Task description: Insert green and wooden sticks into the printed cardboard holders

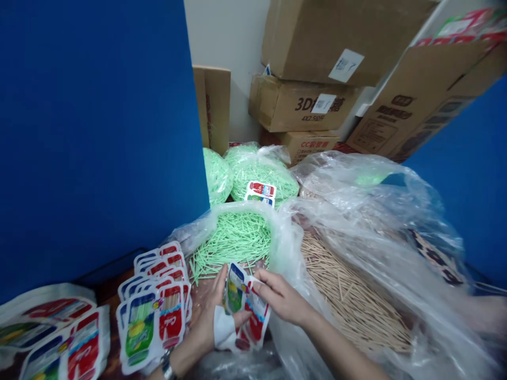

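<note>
A bottle-print double pouch (255, 319), green on one half and red on the other, is held between my two hands low in the middle. My left hand (206, 321) grips its left side with the thumb across the front; a white patch shows beside the thumb. The fingers of my right hand (279, 296) pinch its top edge near the middle. Just beyond lie thin light-green sticks (233, 240) in an opened clear plastic bag. Thin tan sticks (348, 287) fill another opened bag on the right. Overlapping filled pouches (138, 327) lie left of my left hand.
More pouches (83, 348) are stacked at the lower left. A blue panel (99, 132) rises on the left. Tied bags of green sticks (257, 171) and stacked cartons (301, 103) stand behind. Loose clear plastic (372, 211) spreads on the right.
</note>
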### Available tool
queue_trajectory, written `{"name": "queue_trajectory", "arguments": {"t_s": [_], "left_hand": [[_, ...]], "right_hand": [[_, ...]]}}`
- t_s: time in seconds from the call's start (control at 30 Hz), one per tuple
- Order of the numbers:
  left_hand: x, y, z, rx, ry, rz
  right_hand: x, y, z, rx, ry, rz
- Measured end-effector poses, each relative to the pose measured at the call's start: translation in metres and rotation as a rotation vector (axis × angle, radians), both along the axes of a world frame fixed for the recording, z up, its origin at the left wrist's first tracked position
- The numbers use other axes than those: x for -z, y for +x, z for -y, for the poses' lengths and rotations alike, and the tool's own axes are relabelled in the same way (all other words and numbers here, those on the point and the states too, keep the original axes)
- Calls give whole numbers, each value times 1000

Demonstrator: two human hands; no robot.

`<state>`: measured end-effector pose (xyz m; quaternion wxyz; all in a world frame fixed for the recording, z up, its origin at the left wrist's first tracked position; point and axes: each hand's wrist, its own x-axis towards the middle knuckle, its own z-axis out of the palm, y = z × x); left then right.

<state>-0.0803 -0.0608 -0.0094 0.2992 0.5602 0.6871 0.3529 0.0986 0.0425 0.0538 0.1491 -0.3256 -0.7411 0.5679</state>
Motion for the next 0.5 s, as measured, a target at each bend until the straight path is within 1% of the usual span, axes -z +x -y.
{"name": "queue_trajectory", "arguments": {"t_s": [0.07,0.1,0.13,0.17,0.2,0.23,0.3,0.37,0.43,0.5], "left_hand": [[-14,4,-10,91,-76,163],[-21,6,-15,145,-109,243],[-28,9,-19,182,-135,311],[-36,12,-23,190,-158,362],[-43,15,-27,182,-182,402],[-50,19,-31,162,-209,433],[-65,27,-39,130,-271,482],[-76,36,-44,127,-308,511],[-81,43,-49,105,-304,504],[-76,48,-51,78,-279,486]], "right_hand": [[-1,-3,5,34,-292,-179],[-1,-3,7,66,-406,-257],[0,-3,8,101,-476,-315],[1,-1,7,134,-486,-347],[0,2,6,160,-432,-348],[-2,6,4,180,-325,-320],[-8,17,0,190,-56,-231],[-14,28,-2,186,155,-168],[-20,36,-3,198,291,-143],[-23,42,-2,213,415,-115]]}}
